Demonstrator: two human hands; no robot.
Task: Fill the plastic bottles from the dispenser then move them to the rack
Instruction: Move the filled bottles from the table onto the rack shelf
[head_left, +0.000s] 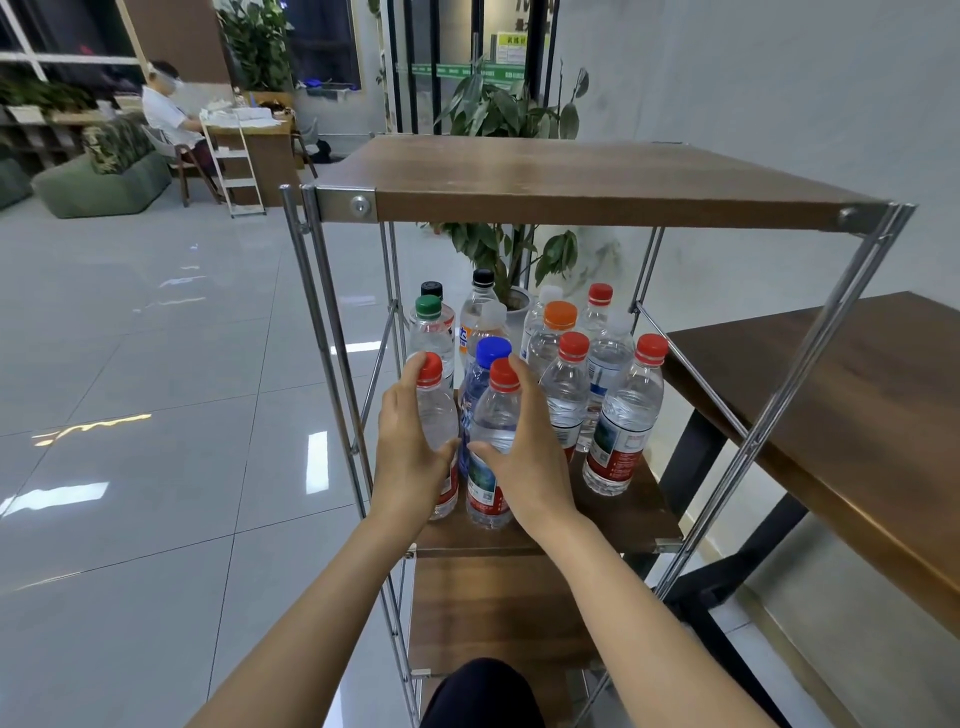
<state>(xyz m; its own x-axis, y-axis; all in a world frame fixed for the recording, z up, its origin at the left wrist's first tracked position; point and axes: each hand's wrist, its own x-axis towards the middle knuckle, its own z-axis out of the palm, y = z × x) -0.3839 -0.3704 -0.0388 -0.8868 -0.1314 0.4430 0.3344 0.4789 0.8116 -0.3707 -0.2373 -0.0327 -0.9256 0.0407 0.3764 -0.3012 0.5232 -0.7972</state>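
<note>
Rack (597, 208), middle shelf (631, 512): cluster of capped plastic bottles (623, 415). Left hand (405, 449) gripping near-left red-capped bottle (437, 410); right hand (535, 452) gripping neighbouring red-capped bottle (496, 415).

Clear plastic bottles (623, 421), wood-and-metal rack (597, 182), glossy floor (156, 364)

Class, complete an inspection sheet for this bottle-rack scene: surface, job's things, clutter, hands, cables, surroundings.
Surface: wooden middle shelf of the metal-framed rack.
Job's things: roughly a dozen capped bottles standing upright on that shelf, with red, blue, green, orange, black and white caps; the dispenser is not in view.
Clutter: nothing seen.
Hands: left hand grips the left red-capped bottle at the shelf's front; right hand grips the neighbouring red-capped bottle.
Cables: nothing seen.
Surroundings: wooden table to the right, potted plant behind the rack, seated person far left, tiled floor.
</note>
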